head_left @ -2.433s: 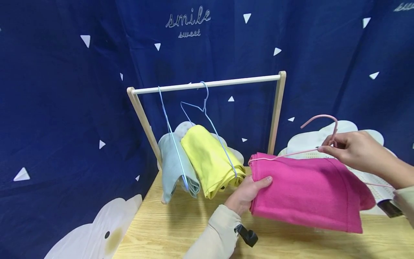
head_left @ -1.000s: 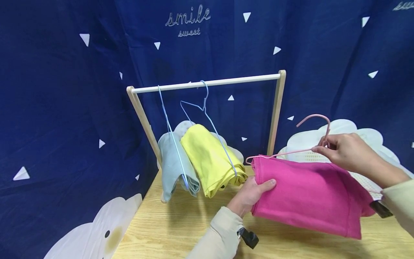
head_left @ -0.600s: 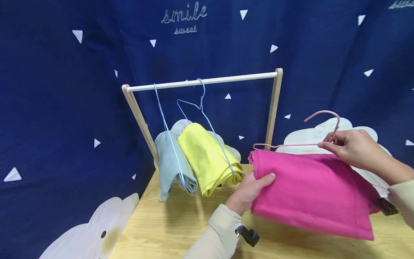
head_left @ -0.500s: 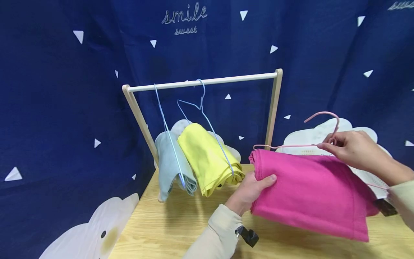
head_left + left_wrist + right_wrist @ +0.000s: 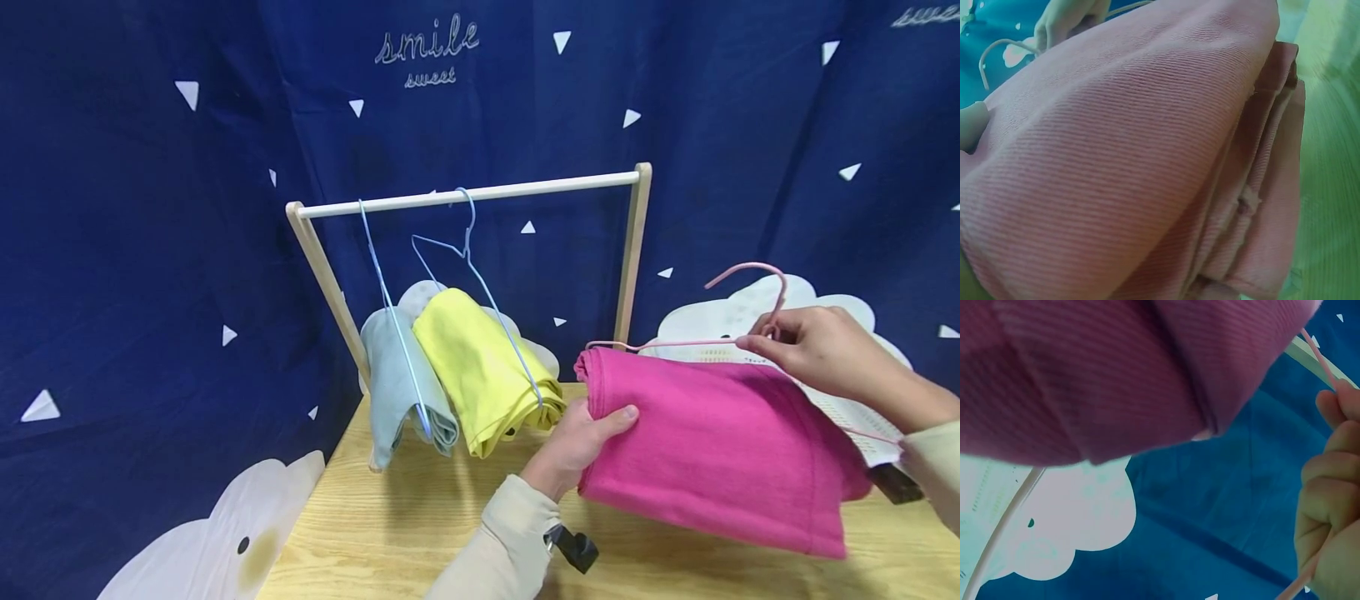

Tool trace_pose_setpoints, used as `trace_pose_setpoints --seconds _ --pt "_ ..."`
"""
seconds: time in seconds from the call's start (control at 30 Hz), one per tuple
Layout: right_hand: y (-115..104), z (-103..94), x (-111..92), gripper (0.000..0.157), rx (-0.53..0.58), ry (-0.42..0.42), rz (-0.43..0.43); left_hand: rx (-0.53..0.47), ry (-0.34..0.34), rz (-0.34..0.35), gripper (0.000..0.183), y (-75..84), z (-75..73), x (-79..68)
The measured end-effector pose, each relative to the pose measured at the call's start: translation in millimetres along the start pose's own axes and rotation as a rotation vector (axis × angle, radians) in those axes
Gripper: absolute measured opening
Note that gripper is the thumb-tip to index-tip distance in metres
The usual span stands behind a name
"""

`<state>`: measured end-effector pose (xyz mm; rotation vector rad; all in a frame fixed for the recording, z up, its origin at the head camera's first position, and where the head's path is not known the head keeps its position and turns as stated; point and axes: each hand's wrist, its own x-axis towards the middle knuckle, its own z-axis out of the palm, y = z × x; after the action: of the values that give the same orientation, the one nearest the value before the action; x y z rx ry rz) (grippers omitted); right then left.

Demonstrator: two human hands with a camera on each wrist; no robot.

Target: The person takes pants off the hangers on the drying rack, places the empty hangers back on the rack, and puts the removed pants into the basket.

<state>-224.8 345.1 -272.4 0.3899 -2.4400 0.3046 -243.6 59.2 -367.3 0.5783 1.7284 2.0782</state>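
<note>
A folded pink ribbed-cloth garment [image 5: 705, 442] hangs over the table, its left end in my left hand [image 5: 573, 446]. The thumb presses its front face while the other fingers are out of sight behind it. My right hand [image 5: 821, 346] pinches a pink wire hanger [image 5: 750, 267] just below its hook, which points left. One hanger arm runs left along the garment's top edge; the far end shows near the right sleeve. The hanger's lower bar is hidden behind the cloth. In the left wrist view, the garment's layered folds [image 5: 1266, 162] face right.
Left of the hands stands a clothes rack [image 5: 555, 185] with wooden side posts. From its white rod hang two blue wire hangers, bearing a yellow folded garment [image 5: 480, 367] and a grey-blue one [image 5: 405, 383]. The wooden table [image 5: 420, 533] lies below, a dark blue curtain [image 5: 540, 100] behind.
Compared with one second ago, my right hand and the hanger are slightly farther right, and the hanger's left arm sits higher against the garment. My left hand keeps its hold. The view has shifted a little.
</note>
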Motion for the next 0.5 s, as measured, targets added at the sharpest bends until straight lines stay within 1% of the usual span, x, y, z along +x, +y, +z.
trace_pose_setpoints --seconds 0.23,0.5 --pt "7 -1.5 -2 0.025 -0.002 -0.008 0.004 -0.004 0.01 0.0 0.026 1.2 -1.9 2.2" --pt "14 -2.3 -9 0.027 -0.014 -0.052 0.043 0.021 0.037 -0.024 0.026 -0.7 -5.1 0.2"
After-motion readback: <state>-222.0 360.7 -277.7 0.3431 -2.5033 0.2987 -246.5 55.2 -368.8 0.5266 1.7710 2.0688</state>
